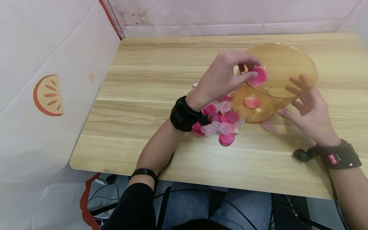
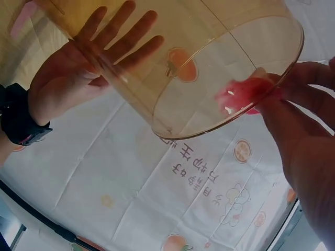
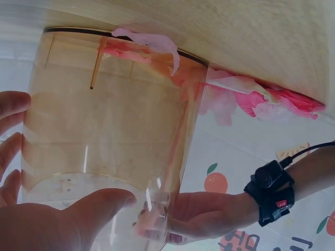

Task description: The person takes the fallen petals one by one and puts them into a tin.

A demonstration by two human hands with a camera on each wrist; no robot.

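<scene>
A clear amber plastic container [image 1: 290,64] stands on the wooden table [image 1: 143,89], its wide mouth tilted towards me. My left hand [image 1: 249,72] pinches a pink petal [image 1: 259,76] at the container's near rim; in the left wrist view the petal [image 2: 242,95] sits just inside the rim of the container [image 2: 209,63]. My right hand [image 1: 296,94] rests against the container's right side with straight, spread fingers, and it shows through the wall as my right hand [image 2: 94,57]. One petal [image 1: 252,102] lies on the container's bottom.
A pile of pink and pale petals [image 1: 221,123] lies on the table under my left wrist. A single petal [image 1: 268,126] lies beside the container's base. A printed cloth wall [image 1: 49,95] stands left of the table.
</scene>
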